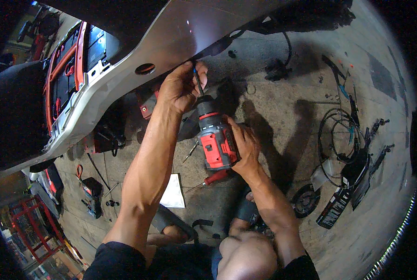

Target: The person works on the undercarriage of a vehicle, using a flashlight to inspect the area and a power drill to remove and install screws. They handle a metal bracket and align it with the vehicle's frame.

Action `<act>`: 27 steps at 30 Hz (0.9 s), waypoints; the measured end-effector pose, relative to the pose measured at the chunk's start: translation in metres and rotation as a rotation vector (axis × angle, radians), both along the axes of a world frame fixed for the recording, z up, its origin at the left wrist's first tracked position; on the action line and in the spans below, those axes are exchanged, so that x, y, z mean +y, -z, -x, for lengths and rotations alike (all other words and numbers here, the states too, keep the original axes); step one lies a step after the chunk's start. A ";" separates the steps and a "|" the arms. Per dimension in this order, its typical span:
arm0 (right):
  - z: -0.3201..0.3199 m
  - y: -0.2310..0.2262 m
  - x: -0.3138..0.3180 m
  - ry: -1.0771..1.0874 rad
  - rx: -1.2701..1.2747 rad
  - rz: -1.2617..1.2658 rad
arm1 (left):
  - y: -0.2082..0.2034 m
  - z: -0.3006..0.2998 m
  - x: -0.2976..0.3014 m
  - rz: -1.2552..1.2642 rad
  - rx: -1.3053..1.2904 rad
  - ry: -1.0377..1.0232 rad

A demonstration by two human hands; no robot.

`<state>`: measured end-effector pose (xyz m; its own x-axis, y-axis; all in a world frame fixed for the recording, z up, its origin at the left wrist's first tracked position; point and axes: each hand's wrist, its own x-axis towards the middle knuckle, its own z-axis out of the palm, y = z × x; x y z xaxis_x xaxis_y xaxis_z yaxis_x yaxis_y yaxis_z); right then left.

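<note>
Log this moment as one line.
left hand: at drill bit, near silver panel | right hand: gripping red-black drill | floor: white paper, red-handled screwdriver

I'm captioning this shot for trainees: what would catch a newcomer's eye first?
The red-and-black power drill near the centre, held in the right hand. Its bit points up toward the pale body panel, with the left hand at its side. Then the bright white sheet on the floor, lower left of the drill.
</note>
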<state>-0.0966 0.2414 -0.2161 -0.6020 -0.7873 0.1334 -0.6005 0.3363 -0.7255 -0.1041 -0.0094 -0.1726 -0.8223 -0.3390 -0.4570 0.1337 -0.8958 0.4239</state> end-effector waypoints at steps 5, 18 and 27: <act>0.000 -0.003 -0.001 0.004 0.103 0.035 | 0.002 0.003 0.002 -0.085 0.001 -0.033; -0.008 -0.011 0.022 0.075 0.077 0.191 | 0.004 0.012 0.019 -0.055 -0.096 -0.134; -0.012 -0.015 0.039 0.117 0.222 0.251 | -0.008 0.020 0.049 -0.352 0.129 -0.355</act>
